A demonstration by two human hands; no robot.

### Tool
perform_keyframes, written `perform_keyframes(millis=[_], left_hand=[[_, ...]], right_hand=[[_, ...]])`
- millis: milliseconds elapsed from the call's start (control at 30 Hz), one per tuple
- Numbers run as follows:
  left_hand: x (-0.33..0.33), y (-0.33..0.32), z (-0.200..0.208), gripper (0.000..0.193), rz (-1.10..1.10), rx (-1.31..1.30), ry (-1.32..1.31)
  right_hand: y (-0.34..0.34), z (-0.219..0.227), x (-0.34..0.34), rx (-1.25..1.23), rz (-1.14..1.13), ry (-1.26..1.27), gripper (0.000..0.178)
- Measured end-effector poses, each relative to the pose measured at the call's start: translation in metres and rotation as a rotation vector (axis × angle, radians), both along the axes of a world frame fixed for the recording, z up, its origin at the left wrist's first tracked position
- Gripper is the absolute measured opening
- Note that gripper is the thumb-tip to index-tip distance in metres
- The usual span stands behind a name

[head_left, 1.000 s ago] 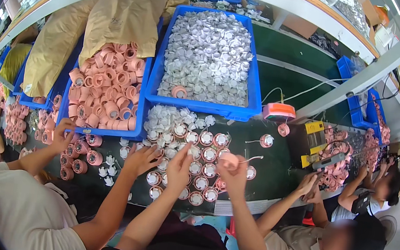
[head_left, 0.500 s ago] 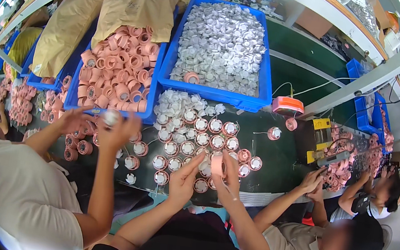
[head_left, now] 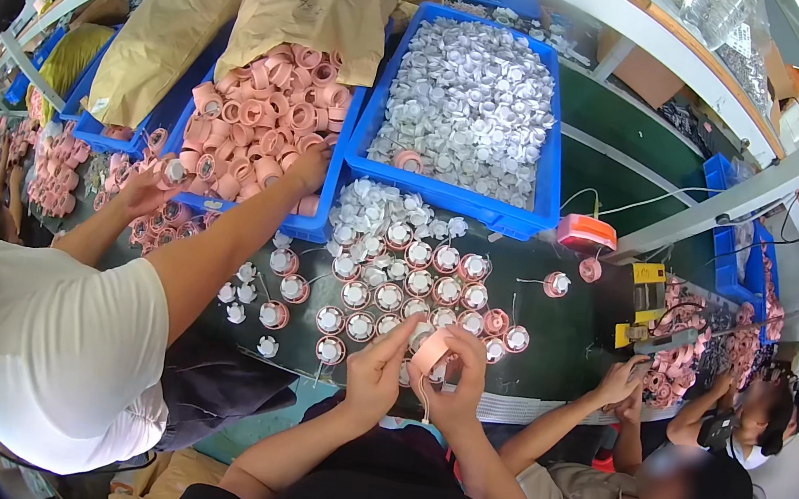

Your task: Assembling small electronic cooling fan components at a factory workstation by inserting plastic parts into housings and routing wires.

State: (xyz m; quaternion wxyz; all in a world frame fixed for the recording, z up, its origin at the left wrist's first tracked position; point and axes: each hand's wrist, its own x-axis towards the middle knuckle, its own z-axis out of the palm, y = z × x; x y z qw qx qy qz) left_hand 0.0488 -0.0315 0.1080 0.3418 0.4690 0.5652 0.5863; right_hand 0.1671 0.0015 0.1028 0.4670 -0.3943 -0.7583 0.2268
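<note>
My right hand [head_left: 462,384] is closed around a pink ring-shaped housing [head_left: 429,354], tilted, with a thin wire hanging from its lower side. My left hand [head_left: 377,373] is beside it, fingers pressed together and pointing up, the tips close to the ring's left side. Whether those fingertips pinch a small part cannot be made out. Just beyond both hands, rows of pink housings with white star-shaped caps [head_left: 387,296] stand on the dark green table [head_left: 526,362]. A pile of loose white caps [head_left: 365,207] lies behind them.
At the back stand a blue bin of white caps [head_left: 551,184] and a blue bin of pink rings [head_left: 329,210], partly covered by brown paper. A co-worker's arm [head_left: 241,229] crosses at left. A person's hands [head_left: 622,385] work by a yellow-black device [head_left: 648,292] at right.
The pink ring has turned in my right hand, its wire now hanging down. The left co-worker's arm has swung from above the table into the pink-ring bin. The whole view has shifted slightly.
</note>
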Motion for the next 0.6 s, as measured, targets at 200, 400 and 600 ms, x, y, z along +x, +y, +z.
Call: perform_keyframes(millis=[200, 400, 600], left_hand=[[0.000, -0.002, 0.001, 0.033, 0.013, 0.019, 0.045], [0.003, -0.008, -0.001, 0.034, 0.016, 0.006, 0.019], [0.013, -0.010, 0.002, 0.035, -0.006, 0.020, 0.017]], right_hand=[[-0.009, 0.007, -0.001, -0.071, -0.033, 0.024, 0.060], [-0.015, 0.006, 0.004, -0.202, -0.005, 0.078, 0.057], [-0.019, -0.010, 0.010, -0.235, -0.001, 0.183, 0.058]])
